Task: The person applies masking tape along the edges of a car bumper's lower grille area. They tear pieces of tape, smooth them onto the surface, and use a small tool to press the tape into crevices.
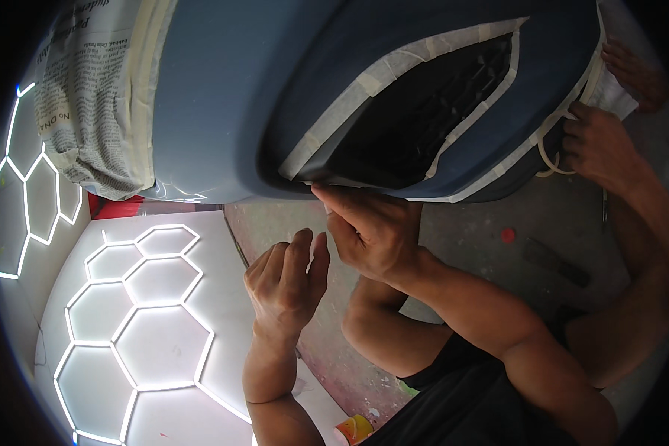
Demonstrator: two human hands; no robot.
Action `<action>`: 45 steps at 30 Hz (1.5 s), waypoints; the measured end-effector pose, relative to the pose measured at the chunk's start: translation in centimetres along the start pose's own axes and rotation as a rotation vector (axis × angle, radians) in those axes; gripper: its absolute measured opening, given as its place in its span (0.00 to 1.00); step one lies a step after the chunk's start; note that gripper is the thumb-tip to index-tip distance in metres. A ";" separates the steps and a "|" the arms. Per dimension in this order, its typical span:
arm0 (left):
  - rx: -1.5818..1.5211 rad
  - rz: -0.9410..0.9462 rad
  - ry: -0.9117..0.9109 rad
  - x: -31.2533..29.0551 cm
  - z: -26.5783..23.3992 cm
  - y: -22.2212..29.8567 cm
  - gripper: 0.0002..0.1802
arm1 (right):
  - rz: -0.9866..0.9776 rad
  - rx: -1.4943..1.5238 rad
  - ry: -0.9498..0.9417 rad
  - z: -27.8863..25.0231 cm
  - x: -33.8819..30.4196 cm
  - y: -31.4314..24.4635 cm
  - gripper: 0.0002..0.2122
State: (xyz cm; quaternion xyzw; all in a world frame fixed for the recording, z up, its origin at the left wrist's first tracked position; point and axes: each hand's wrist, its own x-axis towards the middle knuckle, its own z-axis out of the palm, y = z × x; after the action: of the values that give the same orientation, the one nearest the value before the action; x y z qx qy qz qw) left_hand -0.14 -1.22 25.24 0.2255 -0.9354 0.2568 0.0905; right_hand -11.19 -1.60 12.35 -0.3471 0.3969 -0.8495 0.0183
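Masking tape edged the opening above, below unclear; my left hand was half-open, empty; right hand curled, grip hidden.

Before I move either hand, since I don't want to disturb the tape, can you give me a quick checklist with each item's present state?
1. Right hand at the lower edge of the dark opening: ok, fingertips at its left end.
2. Left hand off the blue-grey panel: ok, it hangs apart, below the panel.
3. Left hand free of anything held: cannot tell, the fingers are curled.
4. Pale tape along the opening's upper edge: ok, in place.
5. Tape along the opening's lower edge: cannot tell, partly behind your right hand.
6. Other person's hand apart from yours: ok, far right, by a tape roll.
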 end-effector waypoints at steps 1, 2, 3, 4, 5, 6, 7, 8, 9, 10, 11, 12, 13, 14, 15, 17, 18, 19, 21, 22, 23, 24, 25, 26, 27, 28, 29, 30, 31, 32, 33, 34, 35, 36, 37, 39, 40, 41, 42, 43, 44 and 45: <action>-0.003 -0.010 -0.004 0.0 0.0 0.0 0.12 | 0.005 0.006 -0.005 -0.1 0.0 0.0 0.15; -0.003 -0.006 0.003 0.0 0.0 0.0 0.12 | 0.005 0.004 -0.002 -0.1 0.0 -0.1 0.15; -0.003 -0.008 0.001 0.0 0.0 0.0 0.12 | 0.005 0.010 0.007 -0.1 0.0 -0.1 0.15; -0.003 -0.016 -0.007 0.1 0.0 0.0 0.12 | 0.010 0.016 0.013 -0.1 0.0 0.0 0.16; -0.004 -0.014 -0.010 0.1 -0.1 0.0 0.12 | -0.003 0.032 0.017 -0.1 0.1 0.1 0.16; -0.005 -0.019 -0.019 0.1 -0.2 0.0 0.11 | -0.010 0.049 0.016 -0.1 0.1 0.2 0.16; -0.007 -0.024 -0.029 0.2 -0.3 0.0 0.11 | -0.014 0.058 0.014 -0.2 0.1 0.3 0.16; 0.001 -0.022 -0.016 0.3 -0.4 0.0 0.11 | -0.017 0.077 0.028 -0.2 0.1 0.4 0.17; 0.005 -0.021 -0.004 0.3 -0.4 0.1 0.12 | -0.017 0.086 0.039 -0.2 0.1 0.6 0.17; 0.007 -0.021 0.005 0.4 -0.5 0.1 0.12 | -0.014 0.096 0.050 -0.3 0.0 0.7 0.18; 0.010 -0.019 0.015 0.5 -0.5 0.1 0.12 | -0.017 0.071 0.015 -0.7 -0.1 0.7 0.18; 0.010 -0.018 0.024 0.6 -0.5 0.2 0.13 | -0.018 0.045 -0.021 -1.1 -0.2 0.8 0.19; 0.009 -0.017 0.033 0.7 -0.5 0.3 0.13 | -0.026 0.018 -0.048 -1.4 -0.3 0.8 0.20; 0.003 -0.017 0.031 0.8 -0.4 0.3 0.12 | -0.035 0.016 -0.078 -1.5 -0.4 0.8 0.20; -0.004 -0.018 0.029 0.9 -0.3 0.4 0.12 | -0.049 0.013 -0.099 -1.5 -0.4 0.7 0.21; -0.023 -0.014 0.027 1.0 -0.1 0.6 0.12 | -0.053 0.021 -0.108 -1.3 -0.4 0.7 0.22; -0.031 -0.010 0.029 1.0 0.0 0.7 0.11 | -0.045 0.035 -0.095 -1.0 -0.4 0.7 0.22; -0.034 -0.017 0.020 1.0 0.1 0.7 0.11 | -0.033 0.051 -0.095 -0.8 -0.3 0.7 0.22; -0.038 -0.007 0.029 0.9 0.0 0.7 0.11 | -0.060 0.066 -0.065 -0.2 -0.1 1.0 0.22; -0.036 -0.008 0.028 0.8 0.0 0.7 0.11 | -0.072 0.075 -0.057 -0.1 0.0 1.1 0.21; -0.040 -0.012 0.029 0.7 -0.1 0.7 0.11 | -0.059 0.089 -0.054 0.1 0.1 1.0 0.21; -0.043 -0.017 0.030 0.5 -0.2 0.7 0.11 | -0.047 0.103 -0.050 0.2 0.1 1.0 0.21; -0.041 -0.032 0.022 0.3 -0.3 0.7 0.11 | -0.036 0.118 -0.047 0.3 0.1 1.0 0.21; -0.055 -0.033 0.038 0.1 -0.3 0.7 0.11 | -0.041 0.115 -0.044 0.2 0.0 0.9 0.20; -0.064 -0.045 0.044 -0.2 -0.4 0.6 0.11 | -0.048 0.112 -0.040 0.1 -0.1 0.8 0.19; -0.073 -0.056 0.050 -0.4 -0.4 0.6 0.11 | -0.040 0.103 -0.057 0.0 -0.2 0.8 0.18; -0.072 -0.062 0.067 -0.6 -0.4 0.6 0.11 | -0.034 0.093 -0.036 -0.3 -0.3 0.7 0.18; -0.071 -0.069 0.085 -0.8 -0.4 0.6 0.11 | -0.016 0.077 -0.036 -0.7 -0.5 0.5 0.18; -0.066 -0.079 0.096 -1.0 -0.3 0.6 0.12 | 0.004 0.060 -0.036 -1.0 -0.7 0.5 0.17; -0.083 -0.080 0.112 -1.2 -0.2 0.6 0.13 | 0.009 0.046 -0.042 -1.4 -0.8 0.5 0.17; -0.097 -0.084 0.122 -1.3 -0.1 0.7 0.14 | 0.012 0.031 -0.049 -1.7 -0.7 0.5 0.17; -0.111 -0.093 0.127 -1.4 0.1 0.7 0.15 | 0.015 0.016 -0.056 -1.8 -0.6 0.5 0.17; -0.128 -0.089 0.142 -1.6 0.4 0.9 0.18 | -0.029 -0.002 -0.048 -1.9 -0.4 0.5 0.16; -0.145 -0.091 0.152 -1.6 0.9 1.1 0.20 | -0.074 -0.020 -0.042 -1.9 0.0 0.6 0.16; -0.159 -0.105 0.145 -1.7 1.3 1.4 0.22 | -0.113 -0.044 -0.045 -1.9 0.4 0.6 0.16; -0.203 -0.108 0.158 -1.8 2.2 1.8 0.25 | -0.138 -0.058 -0.097 -1.8 1.2 0.4 0.15; -0.231 -0.125 0.147 -1.9 2.7 2.1 0.26 | -0.139 -0.067 -0.135 -1.8 1.5 0.4 0.15; -0.272 -0.148 0.149 -2.0 3.3 2.3 0.30 | -0.163 -0.068 -0.133 -1.6 1.9 0.3 0.14; -0.327 -0.186 0.146 -2.1 3.8 2.6 0.31 | -0.176 -0.066 -0.135 -1.3 2.1 0.3 0.14; -0.370 -0.229 0.136 -2.2 4.2 2.9 0.32 | -0.190 -0.064 -0.142 -1.1 2.4 0.3 0.14; -0.419 -0.268 0.128 -2.3 4.7 3.2 0.33 | -0.202 -0.068 -0.140 -1.1 2.4 0.2 0.14; -0.443 -0.295 0.140 -2.2 5.1 3.4 0.35 | -0.212 -0.075 -0.142 -1.1 2.5 0.2 0.14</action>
State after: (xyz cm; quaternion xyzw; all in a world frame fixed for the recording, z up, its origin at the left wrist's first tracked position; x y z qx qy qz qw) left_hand -0.02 -0.43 18.76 0.3158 -0.9173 0.0448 0.2383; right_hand -13.83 -1.76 13.14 -0.4467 0.3871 -0.8047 -0.0563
